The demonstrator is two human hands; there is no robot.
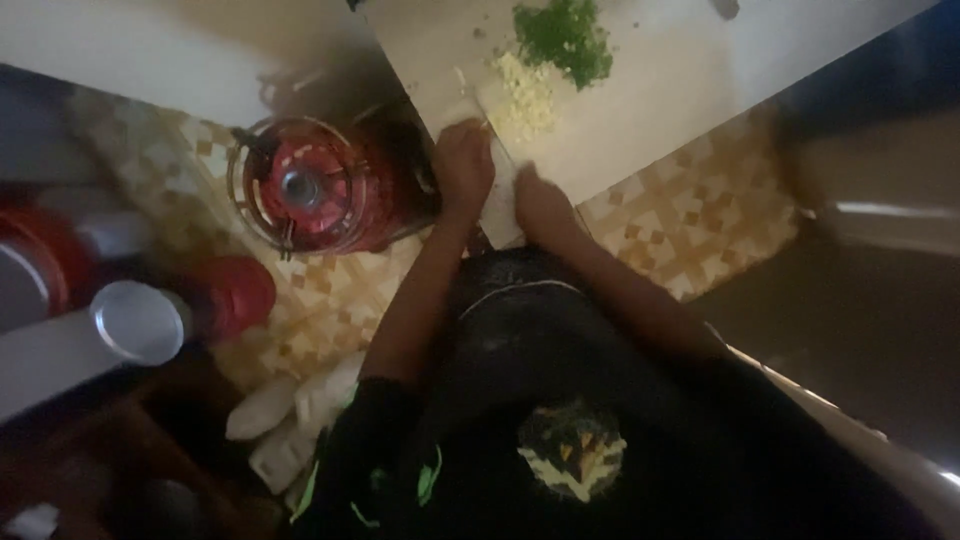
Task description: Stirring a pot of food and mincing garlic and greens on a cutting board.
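- Knife [500, 200]: pale blade lies at near edge of cutting board [640, 100], between both hands.
- Left hand [463, 165]: closed, pressing on blade top.
- Right hand [542, 205]: closed at blade's near end; exact grip cannot be told.
- Board carries chopped garlic [525, 95] beside green herbs [565, 38].
- Red chopper bowl [310, 190] stands on bench [690, 230], left of board.

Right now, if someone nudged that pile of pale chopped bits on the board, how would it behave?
The pale chopped pile would probably scatter rather than slide whole, being loose small pieces. It looks light. Some might mix into the chopped green herbs right beside it on the cutting board.
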